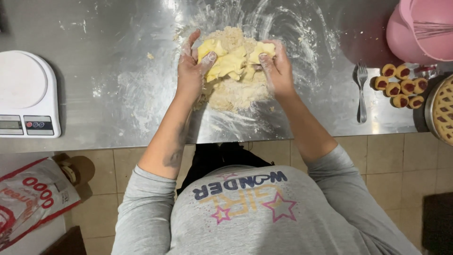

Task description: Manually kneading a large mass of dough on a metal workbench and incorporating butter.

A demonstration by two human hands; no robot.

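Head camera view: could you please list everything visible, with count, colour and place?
crumbly dough mound with yellow butter pieces: one, pale yellow, counter centre
steel counter: one, grey, floured
white kitchen scale: one, left
metal fork: one, silver, right
small jam-filled pastries: about eight, golden and red, right
lattice pie: one, right edge
pink bowl with whisk: one, top right
flour bag: one, white and red, lower left
left hand: in dough
right hand: in dough

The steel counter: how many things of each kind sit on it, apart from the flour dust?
Dough pile, under the left hand and right hand: 1
Kitchen scale: 1
Fork: 1
Small jam-filled pastries: 8
Pink bowl with a whisk: 1
Lattice pie, partly out of view: 1
Total: 13
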